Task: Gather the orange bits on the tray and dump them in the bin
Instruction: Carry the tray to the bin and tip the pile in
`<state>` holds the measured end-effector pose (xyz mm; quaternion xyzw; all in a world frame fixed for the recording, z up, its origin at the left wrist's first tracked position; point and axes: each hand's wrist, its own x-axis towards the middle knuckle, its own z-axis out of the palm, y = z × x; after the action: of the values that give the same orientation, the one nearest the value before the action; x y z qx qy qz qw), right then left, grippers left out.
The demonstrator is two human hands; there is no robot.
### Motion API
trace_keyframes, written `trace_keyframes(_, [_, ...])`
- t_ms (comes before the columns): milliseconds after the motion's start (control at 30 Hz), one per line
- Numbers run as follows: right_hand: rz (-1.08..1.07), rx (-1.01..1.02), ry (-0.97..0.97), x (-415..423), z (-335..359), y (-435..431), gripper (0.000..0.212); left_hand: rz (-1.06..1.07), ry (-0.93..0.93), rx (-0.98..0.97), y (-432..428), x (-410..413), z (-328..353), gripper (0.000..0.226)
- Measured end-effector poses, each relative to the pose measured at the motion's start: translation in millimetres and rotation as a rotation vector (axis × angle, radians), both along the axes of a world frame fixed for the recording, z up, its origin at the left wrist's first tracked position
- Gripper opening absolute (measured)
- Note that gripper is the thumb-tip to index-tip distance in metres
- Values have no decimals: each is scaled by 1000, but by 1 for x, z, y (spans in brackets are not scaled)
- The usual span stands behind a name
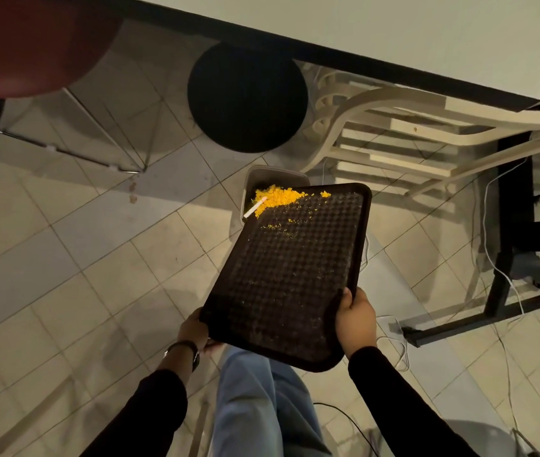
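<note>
We see the right hand (355, 321) clamped on the near right edge of the dark brown, bumpy-textured rectangular plastic tray (288, 275). Its thumb lies over the rim and the other fingers are out of sight beneath. The left hand (192, 328), with a dark-strapped wristwatch (192, 352) on its wrist, grasps the near left corner, fingers curled under the tray's edge (most of them are hidden). The tray slopes down away from us, and we find the heap of bright orange crumbly bits (278, 195) piled against its far left corner. A thin white stick (255, 207) lies in the heap and a faint trail of crumbs sits nearer us. That corner hangs over the small grey open-topped bin (273, 173) standing on the pale tiled floor (64, 258). Beyond the bin are a round black stool (247, 97), a white tabletop (393, 34) and a cream slatted chair (393, 150).
</note>
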<state>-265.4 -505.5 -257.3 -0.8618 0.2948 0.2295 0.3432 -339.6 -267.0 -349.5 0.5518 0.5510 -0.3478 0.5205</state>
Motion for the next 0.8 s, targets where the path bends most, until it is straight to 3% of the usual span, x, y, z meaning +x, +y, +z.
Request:
trace_keyframes(133, [9, 3, -55, 14, 2, 3, 33, 49, 0, -17, -5, 4, 3, 35])
trace_keyframes(233, [14, 29, -112, 22, 7, 8, 38, 92, -19, 1, -6, 10, 3, 26])
trace_keyframes(433, [-35, 101, -105, 41, 4, 11, 40, 178, -50, -2, -5, 20, 1, 56])
trace_keyframes(567, [-45, 144, -5, 62, -7, 11, 39, 266, -3, -56, -3, 24, 1, 49])
trace_keyframes(800, [24, 86, 40, 78, -16, 14, 37, 358, -78, -39, -7, 35, 7, 45])
